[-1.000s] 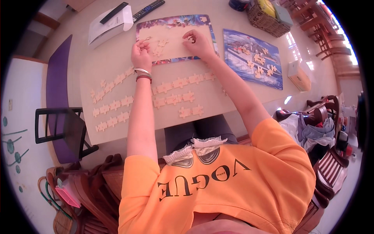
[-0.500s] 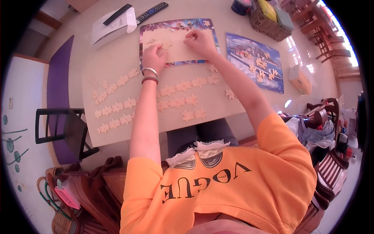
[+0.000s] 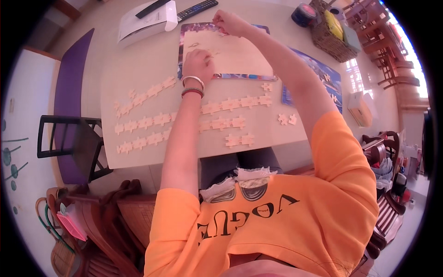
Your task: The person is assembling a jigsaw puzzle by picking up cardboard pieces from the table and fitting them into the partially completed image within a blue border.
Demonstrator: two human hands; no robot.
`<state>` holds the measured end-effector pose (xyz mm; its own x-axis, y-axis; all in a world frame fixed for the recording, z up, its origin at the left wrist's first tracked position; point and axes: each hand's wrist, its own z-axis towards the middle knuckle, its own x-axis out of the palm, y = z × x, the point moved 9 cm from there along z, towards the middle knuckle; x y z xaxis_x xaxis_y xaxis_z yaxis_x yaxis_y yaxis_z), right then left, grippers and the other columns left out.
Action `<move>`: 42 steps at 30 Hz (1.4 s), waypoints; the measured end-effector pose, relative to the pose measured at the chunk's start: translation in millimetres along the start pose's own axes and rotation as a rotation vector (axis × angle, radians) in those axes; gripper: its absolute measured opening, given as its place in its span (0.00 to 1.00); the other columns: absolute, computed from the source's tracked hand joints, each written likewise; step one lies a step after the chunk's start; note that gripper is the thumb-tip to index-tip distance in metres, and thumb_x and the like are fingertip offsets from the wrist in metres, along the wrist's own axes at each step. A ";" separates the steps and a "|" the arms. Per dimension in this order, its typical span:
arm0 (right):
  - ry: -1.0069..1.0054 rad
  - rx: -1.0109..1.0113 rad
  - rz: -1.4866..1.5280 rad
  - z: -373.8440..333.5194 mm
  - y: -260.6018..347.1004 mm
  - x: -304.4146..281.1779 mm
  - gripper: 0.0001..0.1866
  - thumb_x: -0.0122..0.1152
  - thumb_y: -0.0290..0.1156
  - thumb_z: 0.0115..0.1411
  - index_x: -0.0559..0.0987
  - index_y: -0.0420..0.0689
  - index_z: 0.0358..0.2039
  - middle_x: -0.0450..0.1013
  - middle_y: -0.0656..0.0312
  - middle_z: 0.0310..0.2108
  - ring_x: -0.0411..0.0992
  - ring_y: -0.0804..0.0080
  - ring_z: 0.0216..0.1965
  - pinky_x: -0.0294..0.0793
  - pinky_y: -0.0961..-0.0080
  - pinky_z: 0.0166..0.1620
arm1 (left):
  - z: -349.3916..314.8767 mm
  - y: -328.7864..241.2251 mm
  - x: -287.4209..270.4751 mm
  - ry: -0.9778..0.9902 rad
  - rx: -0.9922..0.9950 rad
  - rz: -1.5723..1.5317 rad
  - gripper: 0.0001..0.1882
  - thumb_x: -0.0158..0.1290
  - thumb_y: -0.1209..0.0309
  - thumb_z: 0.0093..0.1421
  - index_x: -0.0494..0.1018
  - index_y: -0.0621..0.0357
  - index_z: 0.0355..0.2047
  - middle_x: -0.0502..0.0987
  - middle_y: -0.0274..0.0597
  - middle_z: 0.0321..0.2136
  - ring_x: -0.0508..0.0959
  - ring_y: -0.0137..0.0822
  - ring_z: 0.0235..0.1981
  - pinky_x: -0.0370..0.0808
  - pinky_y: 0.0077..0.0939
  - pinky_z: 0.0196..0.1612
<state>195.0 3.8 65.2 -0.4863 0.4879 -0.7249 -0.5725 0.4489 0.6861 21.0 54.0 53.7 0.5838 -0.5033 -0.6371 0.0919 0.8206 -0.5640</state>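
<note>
A jigsaw board with a coloured picture border and a bare pale middle lies in front of me. My right hand is at the board's far edge, its fingers pinched together on a small puzzle piece that they partly cover. Over the near left part of the board, my left hand is curled closed beside loose pieces; what its fingers hold, if anything, is hidden. Nearer me, pale puzzle pieces lie face down in rows on the table, some behind my left forearm.
Right of the board is a second blue picture board with loose pieces on it, partly behind my right arm. A white box, a remote control and a wicker basket stand farther back. A black chair is at the left.
My right hand has moved away from me, from the board's middle to its far edge. My left hand has curled more and stays near the board's left part. The whole view has shifted slightly.
</note>
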 end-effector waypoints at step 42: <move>0.210 -0.302 -0.563 48.1 18.4 22.1 0.13 0.55 0.36 0.54 0.76 0.38 0.31 0.74 0.51 0.26 0.72 0.61 0.24 0.71 0.65 0.32 | 3.5 -4.0 2.1 0.027 -0.020 0.047 0.07 0.53 0.73 0.46 0.74 0.54 0.28 0.74 0.38 0.32 0.71 0.43 0.37 0.70 0.34 0.42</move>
<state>205.5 58.9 64.7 -0.1603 0.0710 -0.9845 -0.9210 0.3481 0.1750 24.7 50.6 56.5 0.5652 -0.4720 -0.6766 0.0486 0.8378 -0.5438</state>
